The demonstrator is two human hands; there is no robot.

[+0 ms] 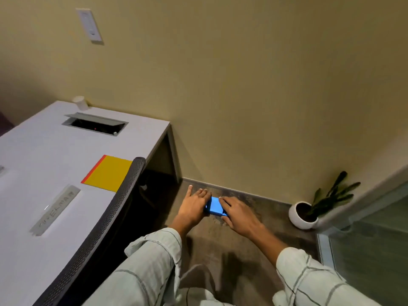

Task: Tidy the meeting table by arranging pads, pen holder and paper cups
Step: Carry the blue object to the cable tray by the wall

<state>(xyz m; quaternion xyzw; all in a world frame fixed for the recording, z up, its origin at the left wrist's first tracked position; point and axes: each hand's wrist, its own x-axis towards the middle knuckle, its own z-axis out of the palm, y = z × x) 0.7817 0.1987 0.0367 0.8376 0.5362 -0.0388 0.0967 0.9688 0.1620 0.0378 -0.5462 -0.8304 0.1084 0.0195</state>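
Note:
Both my hands hold a small blue rectangular object [215, 206] out over the floor, to the right of the table. My left hand [194, 205] grips its left end with the forefinger stretched out. My right hand [238, 214] covers its right side, fingers laid over the top. What the blue object is I cannot tell. On the white table [44, 151] lies a yellow pad with a red binding strip [108, 173] near the right edge. A white paper cup [80, 103] stands at the table's far corner by the wall.
A black mesh chair back [106, 221] curves along the table's right edge. The table has an open cable hatch [95, 124] and a grey nameplate [55, 209]. A white pot with a green plant [303, 214] sits on the floor by a glass door [375, 239].

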